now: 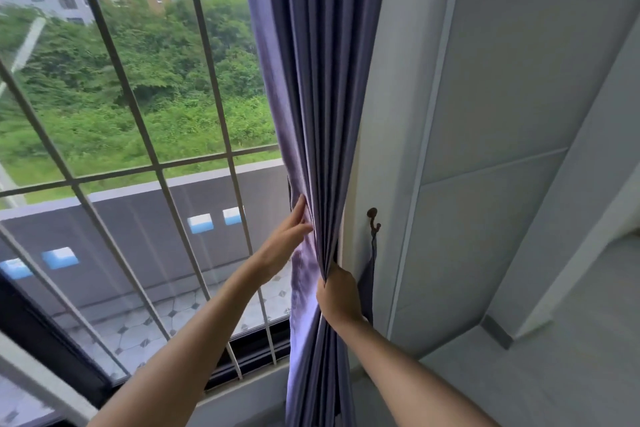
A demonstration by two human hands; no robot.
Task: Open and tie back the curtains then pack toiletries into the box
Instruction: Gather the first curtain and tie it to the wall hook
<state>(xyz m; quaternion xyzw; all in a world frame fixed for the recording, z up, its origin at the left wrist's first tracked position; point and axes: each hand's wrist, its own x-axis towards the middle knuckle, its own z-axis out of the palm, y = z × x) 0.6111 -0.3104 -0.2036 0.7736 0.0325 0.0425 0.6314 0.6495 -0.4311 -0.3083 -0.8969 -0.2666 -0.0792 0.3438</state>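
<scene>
A purple curtain (318, 107) hangs gathered in folds at the right side of the window, against the white wall. My left hand (282, 243) lies with straight fingers on the curtain's left edge, pushing it rightwards. My right hand (337, 296) grips the bunched folds lower down, at the narrowest part of the gather. A dark metal hook (373, 220) is fixed to the wall just right of the curtain, and a purple tie-back strap (367, 281) hangs from it beside my right hand. No toiletries or box are in view.
The window (138, 135) has a white metal grille and a dark lower frame (41, 340). A white sill (242, 395) runs below it. Grey padded wall panels (502, 114) stand to the right, with a pale floor (571, 340) beyond.
</scene>
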